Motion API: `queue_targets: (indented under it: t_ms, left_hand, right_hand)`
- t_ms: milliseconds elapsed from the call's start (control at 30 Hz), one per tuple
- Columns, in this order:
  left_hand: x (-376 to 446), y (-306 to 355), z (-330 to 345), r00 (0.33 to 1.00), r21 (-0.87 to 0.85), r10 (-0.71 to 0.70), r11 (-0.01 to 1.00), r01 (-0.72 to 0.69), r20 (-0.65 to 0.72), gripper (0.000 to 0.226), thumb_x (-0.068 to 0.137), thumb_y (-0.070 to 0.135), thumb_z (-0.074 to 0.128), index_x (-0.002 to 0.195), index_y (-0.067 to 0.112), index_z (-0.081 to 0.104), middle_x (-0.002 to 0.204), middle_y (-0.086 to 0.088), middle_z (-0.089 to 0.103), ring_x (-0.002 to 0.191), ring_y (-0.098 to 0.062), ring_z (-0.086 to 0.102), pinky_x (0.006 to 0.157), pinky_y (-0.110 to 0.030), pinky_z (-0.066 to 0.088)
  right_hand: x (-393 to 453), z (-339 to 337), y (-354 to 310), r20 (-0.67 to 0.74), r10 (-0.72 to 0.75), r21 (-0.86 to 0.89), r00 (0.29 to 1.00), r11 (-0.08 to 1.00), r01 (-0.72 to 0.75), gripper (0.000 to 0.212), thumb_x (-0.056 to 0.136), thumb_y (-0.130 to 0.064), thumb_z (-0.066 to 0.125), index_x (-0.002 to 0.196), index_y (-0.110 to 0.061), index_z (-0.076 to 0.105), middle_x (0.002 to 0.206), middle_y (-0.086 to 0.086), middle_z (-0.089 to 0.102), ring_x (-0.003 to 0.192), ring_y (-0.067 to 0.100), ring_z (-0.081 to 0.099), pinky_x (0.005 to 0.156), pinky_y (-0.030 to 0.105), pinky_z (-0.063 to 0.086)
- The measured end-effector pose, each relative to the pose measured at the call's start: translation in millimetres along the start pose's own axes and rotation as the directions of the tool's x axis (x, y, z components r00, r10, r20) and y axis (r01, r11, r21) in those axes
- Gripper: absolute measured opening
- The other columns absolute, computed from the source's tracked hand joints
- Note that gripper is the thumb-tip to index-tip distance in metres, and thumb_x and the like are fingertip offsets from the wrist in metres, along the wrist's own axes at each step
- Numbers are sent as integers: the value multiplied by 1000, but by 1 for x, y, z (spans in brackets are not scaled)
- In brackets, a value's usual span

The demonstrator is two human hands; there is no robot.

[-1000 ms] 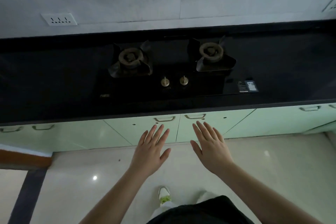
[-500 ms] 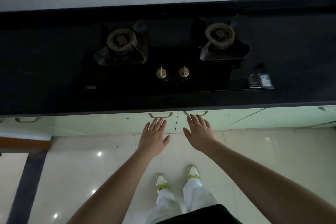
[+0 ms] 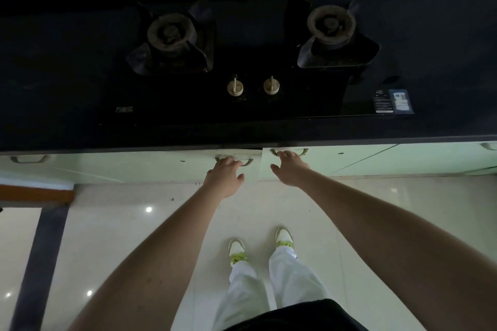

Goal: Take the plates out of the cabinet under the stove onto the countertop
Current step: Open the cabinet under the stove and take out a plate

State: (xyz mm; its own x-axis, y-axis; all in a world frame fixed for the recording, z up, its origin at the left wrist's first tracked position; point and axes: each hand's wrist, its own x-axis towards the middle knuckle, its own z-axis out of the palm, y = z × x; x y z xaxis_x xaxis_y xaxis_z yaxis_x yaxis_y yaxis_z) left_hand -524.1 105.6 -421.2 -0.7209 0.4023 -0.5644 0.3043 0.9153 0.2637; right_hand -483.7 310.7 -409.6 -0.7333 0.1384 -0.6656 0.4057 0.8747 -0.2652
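Below the stove [image 3: 250, 62], left hand [image 3: 224, 176] grips the left door handle [image 3: 246, 162], that door slightly ajar; right hand [image 3: 290, 169] hooks fingers over the right door handle [image 3: 301, 152].

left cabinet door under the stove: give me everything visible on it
The left cabinet door is a pale green, smooth flat panel below the black countertop. Its inner edge stands slightly proud of the right door, so it looks cracked open. A curved metal handle sits near its top inner corner; the left hand has its fingers on it. No plates are visible.
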Motion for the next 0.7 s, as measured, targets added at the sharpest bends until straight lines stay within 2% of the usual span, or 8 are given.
queue_targets:
  t_ms: [167, 267, 333, 433, 500, 567, 633, 700]
  left_hand:
    - [-29, -2, 18, 998, -35, -12, 999, 11, -54, 49, 101, 46, 37, 141, 18, 44, 149, -4, 36, 138, -23, 29, 105, -45, 39]
    - [-39, -4, 22, 999, 10, 21, 1000, -21, -24, 51, 103, 46, 30, 143, 18, 45, 148, -6, 38, 137, -26, 30, 108, -44, 39]
    - [-47, -6, 26, 1000, -13, 9, 1000, -9, -11, 53, 102, 47, 27, 142, 18, 47, 147, -7, 41, 136, -27, 32, 107, -44, 38]
    - [-59, -11, 32, 999, -26, 6, 1000, -7, -32, 54, 104, 46, 24, 142, 16, 48, 145, -8, 44, 136, -27, 34, 105, -42, 39]
    - [-68, -12, 38, 999, -1, 6, 1000, -6, -32, 57, 104, 48, 22, 140, 15, 51, 144, -9, 46, 135, -28, 37, 104, -41, 40]
    - [-81, -17, 44, 996, -58, -50, 997, 46, -69, 68, 101, 57, 19, 130, 11, 59, 138, -9, 53, 129, -27, 43, 101, -41, 43]
    - [-91, -23, 52, 994, -53, -46, 998, 41, -102, 71, 100, 60, 19, 123, 9, 64, 133, -9, 57, 125, -27, 47, 98, -40, 45]
    - [-102, -32, 57, 994, -52, -27, 998, 22, -106, 69, 99, 61, 24, 117, 10, 67, 128, -8, 59, 121, -26, 47, 94, -39, 46]
  right_hand:
    - [-15, 18, 13, 15, 8, 113, 1000, 994, -10, 60, 99, -50, 35, 147, -13, 35, 153, 12, 34, 142, 30, 27, 111, 46, 30]
    - [-34, 32, 18, -14, 38, 158, 999, 987, -35, 62, 99, -55, 30, 146, -16, 39, 153, 10, 35, 141, 29, 27, 110, 46, 29]
    - [-50, 39, 18, 2, 40, 126, 999, 991, -40, 55, 102, -48, 29, 147, -18, 38, 151, 13, 38, 139, 32, 30, 108, 44, 31]
    - [-67, 57, 23, -21, 126, 219, 992, 969, -118, 49, 104, -33, 31, 151, -23, 25, 146, 16, 41, 133, 35, 36, 103, 44, 36]
    - [-82, 63, 28, -19, 213, 132, 977, 969, -209, 60, 99, -55, 23, 141, -18, 42, 139, 13, 48, 126, 31, 44, 102, 49, 36]
    - [-97, 77, 33, -5, 239, 49, 971, 970, -238, 79, 91, -70, 10, 136, -19, 50, 141, 10, 48, 129, 29, 43, 108, 56, 28]
    - [-112, 91, 41, -20, 252, 34, 967, 967, -252, 82, 89, -73, 9, 144, -22, 42, 153, 9, 36, 142, 25, 29, 114, 58, 13]
    - [-126, 101, 49, -65, 300, 79, 952, 952, -295, 86, 87, -76, 12, 143, -19, 44, 158, 5, 27, 147, 19, 17, 117, 54, 1]
